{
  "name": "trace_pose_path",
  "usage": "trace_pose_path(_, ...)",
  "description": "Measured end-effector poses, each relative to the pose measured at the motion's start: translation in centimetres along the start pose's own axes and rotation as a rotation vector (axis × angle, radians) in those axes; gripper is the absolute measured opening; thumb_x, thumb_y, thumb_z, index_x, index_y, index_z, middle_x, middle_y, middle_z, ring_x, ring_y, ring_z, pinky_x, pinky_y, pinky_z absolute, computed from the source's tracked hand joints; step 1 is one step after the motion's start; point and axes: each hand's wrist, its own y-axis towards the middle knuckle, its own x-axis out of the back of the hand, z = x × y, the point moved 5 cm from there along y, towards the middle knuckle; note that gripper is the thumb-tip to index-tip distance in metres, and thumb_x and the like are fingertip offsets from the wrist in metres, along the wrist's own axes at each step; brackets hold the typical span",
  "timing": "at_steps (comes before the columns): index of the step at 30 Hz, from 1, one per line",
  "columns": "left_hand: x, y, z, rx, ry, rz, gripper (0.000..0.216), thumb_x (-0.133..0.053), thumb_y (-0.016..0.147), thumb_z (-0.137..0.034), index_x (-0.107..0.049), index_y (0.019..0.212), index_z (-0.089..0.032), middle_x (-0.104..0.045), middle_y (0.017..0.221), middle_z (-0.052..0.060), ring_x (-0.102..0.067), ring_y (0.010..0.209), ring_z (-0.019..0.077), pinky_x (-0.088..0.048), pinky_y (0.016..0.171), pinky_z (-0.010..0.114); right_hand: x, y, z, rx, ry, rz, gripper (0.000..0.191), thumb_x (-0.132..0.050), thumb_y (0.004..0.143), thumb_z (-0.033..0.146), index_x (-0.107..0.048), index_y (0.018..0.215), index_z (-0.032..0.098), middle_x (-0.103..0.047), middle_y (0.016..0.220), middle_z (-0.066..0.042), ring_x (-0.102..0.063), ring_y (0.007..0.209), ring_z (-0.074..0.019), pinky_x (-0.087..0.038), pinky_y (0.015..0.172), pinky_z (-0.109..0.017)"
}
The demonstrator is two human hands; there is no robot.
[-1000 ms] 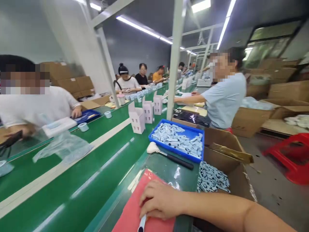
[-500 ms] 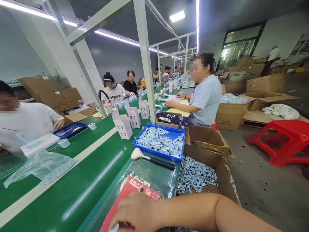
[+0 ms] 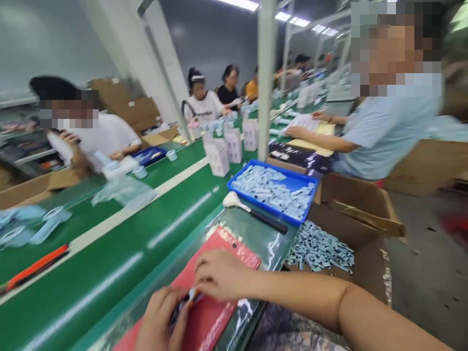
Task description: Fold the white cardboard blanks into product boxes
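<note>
Over a red mat (image 3: pixel 219 251) at the table edge, both of my hands are together. My left hand (image 3: pixel 159 314) is closed around a small part, light blue and dark (image 3: pixel 192 294), mostly hidden by the fingers. From the right, my right hand (image 3: pixel 219 275) meets it, fingertips pinched at the part's light-blue end. Blur hides the part's exact kind. Beyond the mat lies a hammer (image 3: pixel 261 217) with a whitish head and black handle. Behind it is a blue tray (image 3: pixel 310 197) holding many small light-blue plastic pieces (image 3: pixel 263 187).
A cardboard box (image 3: pixel 369 273) with more pieces stands right of the table. White cartons (image 3: pixel 218 158) stand near a post (image 3: pixel 266 83) on the green conveyor belt (image 3: pixel 175 222). A plastic bag (image 3: pixel 126 192) and orange-handled tool (image 3: pixel 38 265) lie left. Co-workers sit around.
The view has swung right-to-left and down, so things appear shifted right. My left hand has come into view at the mat, meeting my right hand at the small part.
</note>
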Motion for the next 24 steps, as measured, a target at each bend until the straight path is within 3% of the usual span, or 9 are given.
trace_pose_path(3,0.5,0.3,-2.4,0.047,0.027,0.056,0.015,-0.057,0.098,-0.029,-0.071,0.095,-0.026,-0.072,0.091,0.005,-0.068,0.086,0.0216,-0.058,0.075,0.034,-0.5,-1.1,-1.1,-0.097,0.245,0.027,0.013,-0.066,0.096,0.02,-0.074,0.106,0.018,-0.074,0.113,-0.007,-0.068,0.109,-0.0205,-0.053,0.096,-0.035)
trace_pose_path(5,0.5,-0.2,-3.4,0.081,0.033,0.08,0.014,-0.057,0.099,-0.027,-0.07,0.095,-0.023,-0.072,0.097,0.007,-0.068,0.097,0.0232,-0.058,0.083,0.037,-0.7,-2.0,-1.5,-0.11,0.29,0.093,0.037,-0.066,0.095,0.023,-0.065,0.131,0.016,-0.069,0.128,-0.013,-0.065,0.115,-0.0258,-0.052,0.101,-0.043)
trace_pose_path(7,0.3,-1.3,-4.2,0.128,0.051,0.114,0.011,-0.059,0.099,-0.028,-0.069,0.1,-0.022,-0.072,0.108,0.009,-0.067,0.11,0.026,-0.058,0.093,0.043,-0.9,-2.9,-1.2,-0.033,0.243,0.218,0.05,-0.067,0.095,0.025,-0.057,0.143,0.017,-0.065,0.136,-0.014,-0.061,0.123,-0.0299,-0.048,0.107,-0.05)
trace_pose_path(10,-0.5,-3.0,-5.4,0.209,0.118,0.178,0.019,-0.059,0.1,-0.027,-0.067,0.117,-0.021,-0.072,0.121,0.011,-0.062,0.126,0.0324,-0.053,0.105,0.054,-0.9,-4.2,-0.1,0.105,0.126,0.328,0.046,-0.061,0.099,0.024,-0.058,0.144,0.018,-0.066,0.133,-0.014,-0.057,0.125,-0.0315,-0.045,0.108,-0.054)
trace_pose_path(13,-1.2,-3.6,-6.0,0.242,0.182,0.201,0.023,-0.053,0.102,-0.021,-0.065,0.12,-0.019,-0.073,0.122,0.012,-0.059,0.13,0.0367,-0.05,0.106,0.062,-1.1,-4.7,0.4,0.125,0.042,0.301,0.042,-0.054,0.102,0.023,-0.058,0.144,0.016,-0.066,0.13,-0.015,-0.057,0.121,-0.0314,-0.046,0.105,-0.053)
trace_pose_path(20,-1.2,-2.8,-5.5,0.179,0.191,0.276,0.027,-0.059,0.097,-0.025,-0.065,0.123,-0.02,-0.074,0.12,0.011,-0.058,0.13,0.034,-0.049,0.109,0.057,-1.6,-4.5,-0.1,0.208,-0.013,0.28,0.042,-0.052,0.104,0.027,-0.055,0.145,0.017,-0.065,0.127,-0.015,-0.056,0.116,-0.031,-0.046,0.1,-0.05)
trace_pose_path(24,-1.2,-2.5,-5.7,0.185,0.237,0.274,0.023,-0.052,0.098,-0.019,-0.066,0.117,-0.018,-0.073,0.118,0.013,-0.064,0.114,0.0316,-0.053,0.099,0.054,-1.5,-4.5,0.0,0.233,-0.037,0.266,0.044,-0.051,0.102,0.025,-0.055,0.145,0.017,-0.065,0.124,-0.016,-0.055,0.113,-0.0312,-0.047,0.097,-0.049)
